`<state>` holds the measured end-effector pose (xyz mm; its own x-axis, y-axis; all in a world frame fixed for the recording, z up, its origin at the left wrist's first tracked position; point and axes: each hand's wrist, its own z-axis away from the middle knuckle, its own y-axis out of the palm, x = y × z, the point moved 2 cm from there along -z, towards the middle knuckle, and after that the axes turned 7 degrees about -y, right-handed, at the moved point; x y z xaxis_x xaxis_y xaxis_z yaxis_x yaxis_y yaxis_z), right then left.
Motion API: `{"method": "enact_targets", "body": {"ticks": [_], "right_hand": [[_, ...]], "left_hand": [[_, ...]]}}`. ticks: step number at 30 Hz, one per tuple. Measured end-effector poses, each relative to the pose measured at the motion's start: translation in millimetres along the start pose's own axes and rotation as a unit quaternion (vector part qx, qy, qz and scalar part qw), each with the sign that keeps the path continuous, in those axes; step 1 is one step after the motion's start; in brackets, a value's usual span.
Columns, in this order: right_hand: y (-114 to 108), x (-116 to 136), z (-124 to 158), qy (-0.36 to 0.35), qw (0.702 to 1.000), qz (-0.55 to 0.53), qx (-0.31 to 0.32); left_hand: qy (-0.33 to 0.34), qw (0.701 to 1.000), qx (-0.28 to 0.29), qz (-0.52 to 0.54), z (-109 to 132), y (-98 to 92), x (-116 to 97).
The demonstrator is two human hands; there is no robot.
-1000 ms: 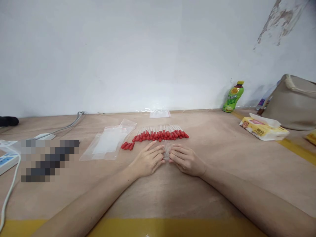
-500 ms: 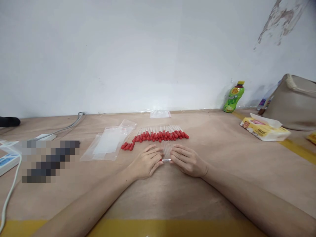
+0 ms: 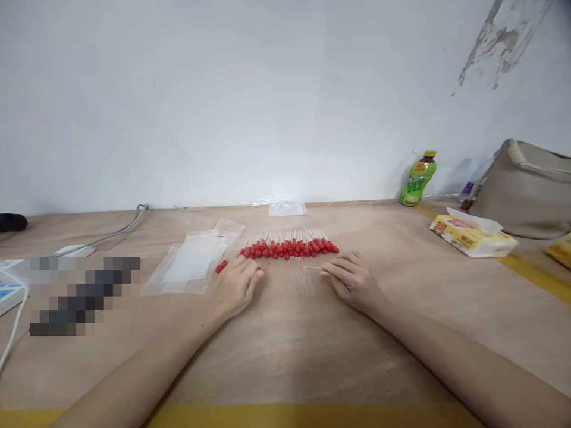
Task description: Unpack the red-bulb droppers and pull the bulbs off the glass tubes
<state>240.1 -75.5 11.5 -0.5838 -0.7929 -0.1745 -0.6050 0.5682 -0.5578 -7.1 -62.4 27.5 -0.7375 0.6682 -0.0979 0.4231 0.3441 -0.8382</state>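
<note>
Pinching a tube (image 3: 313,268) in the right hand (image 3: 354,280), right beside loose tubes (image 3: 298,280)! Bringing the left hand (image 3: 239,283) by a red bulb (image 3: 221,267), can't tell whether gripping anything.

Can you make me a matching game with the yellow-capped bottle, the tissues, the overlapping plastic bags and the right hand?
Things:
1. Yellow-capped bottle
2. Tissue packet
3. Overlapping plastic bags
4. Right hand

Clues:
A. Flat, left of the row of red bulbs
B. Pinching a thin clear tube
C. Green, close to the wall
D. Yellow and white, with a tissue sticking out

Right pairs: 1-C, 2-D, 3-A, 4-B
</note>
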Motion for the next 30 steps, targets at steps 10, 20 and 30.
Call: {"method": "enact_targets", "body": {"ticks": [10, 20, 30], "right_hand": [[15, -8, 5, 0.234, 0.965, 0.036, 0.111], [20, 1, -2, 0.228, 0.962, 0.056, 0.140], [27, 8, -5, 0.184, 0.972, 0.026, 0.145]], "left_hand": [[-0.427, 0.900, 0.078, 0.024, -7, -52.8, 103], [-0.453, 0.885, 0.097, 0.047, -3, -31.0, 113], [-0.459, 0.888, 0.040, 0.008, 2, -34.4, 120]]}}
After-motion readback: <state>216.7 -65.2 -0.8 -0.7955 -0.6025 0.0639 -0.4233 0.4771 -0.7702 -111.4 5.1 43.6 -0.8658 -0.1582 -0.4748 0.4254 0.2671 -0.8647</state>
